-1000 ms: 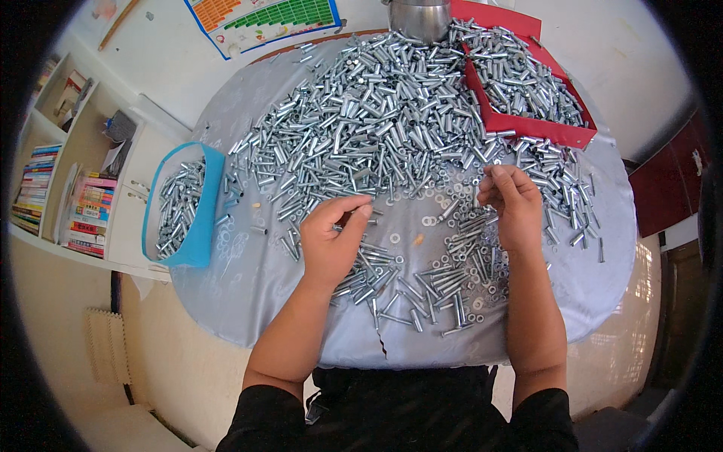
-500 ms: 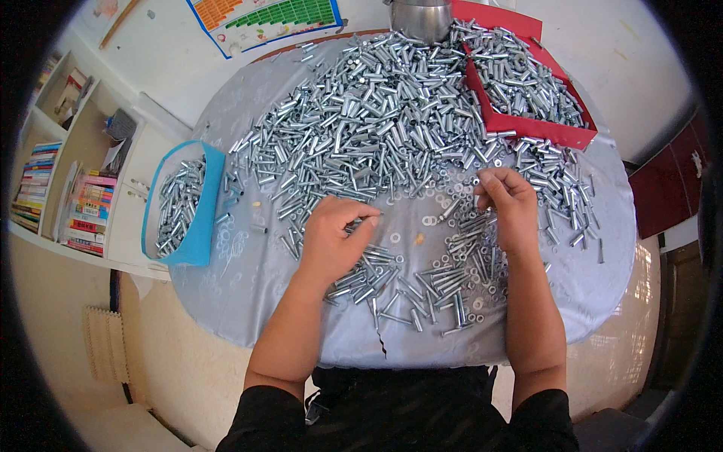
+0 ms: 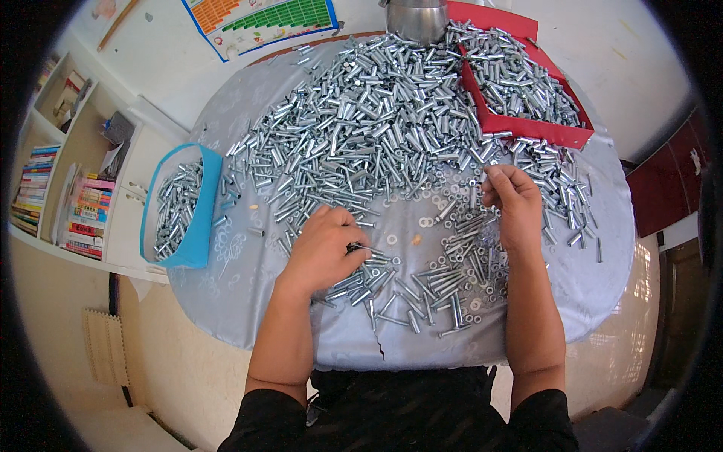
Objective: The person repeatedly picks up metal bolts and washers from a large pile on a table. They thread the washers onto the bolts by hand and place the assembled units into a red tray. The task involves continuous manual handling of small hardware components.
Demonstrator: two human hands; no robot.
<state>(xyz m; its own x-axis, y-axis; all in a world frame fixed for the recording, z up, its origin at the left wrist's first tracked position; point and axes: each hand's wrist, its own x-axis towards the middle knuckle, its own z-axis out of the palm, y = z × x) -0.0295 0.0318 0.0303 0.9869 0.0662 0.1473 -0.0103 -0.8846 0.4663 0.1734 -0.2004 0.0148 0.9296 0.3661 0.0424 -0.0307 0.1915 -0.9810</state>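
My left hand is low over the near left edge of a heap of silvery metal sleeves and bolts. Its fingers are curled down and closed, and what lies between them is hidden; a thin bolt end shows by the thumb. Farther right, my right hand is raised in a pinch, with a small silvery piece at its fingertips, too small to name surely. Between the hands lie loose washers and a cluster of long bolts. Nuts and washers are strewn beside my right wrist.
A blue box of metal sleeves stands at the left. At the back right, a red box holds more metal pieces, beside a metal pot. A grey cloth covers the round table. A bookshelf is at the far left.
My left hand has moved slightly down and left, its fingers now curled lower among the bolts. My right hand has shifted only a little, still pinching.
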